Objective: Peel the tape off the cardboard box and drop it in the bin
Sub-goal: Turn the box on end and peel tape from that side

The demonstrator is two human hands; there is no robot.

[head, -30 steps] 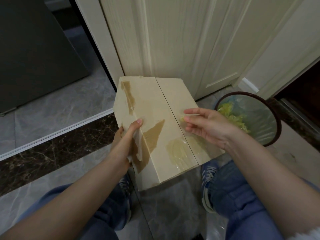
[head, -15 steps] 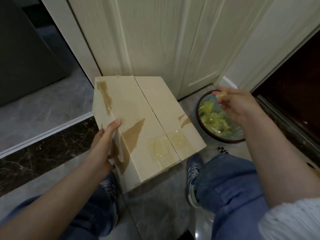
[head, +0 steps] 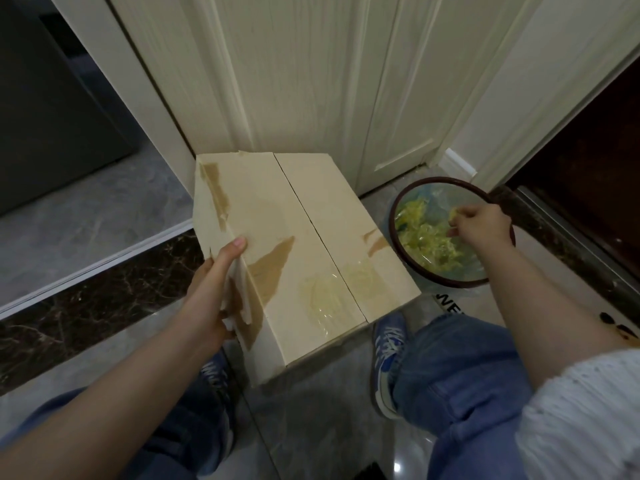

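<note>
Down on the floor, the cardboard box (head: 304,251) stands tilted between the person's knees, its top flaps closed along a centre seam. Clear tape (head: 341,289) remains stuck across the near end of that seam, and brown torn patches mark the left flap. The left hand (head: 213,292) grips the box's left edge, thumb on top and fingers curled round the side. To the right, the right hand (head: 483,225) hangs over the bin (head: 450,280), fingers bunched together; whether they pinch anything I cannot tell. Crumpled yellowish tape (head: 427,237) lies inside the bin's liner.
</note>
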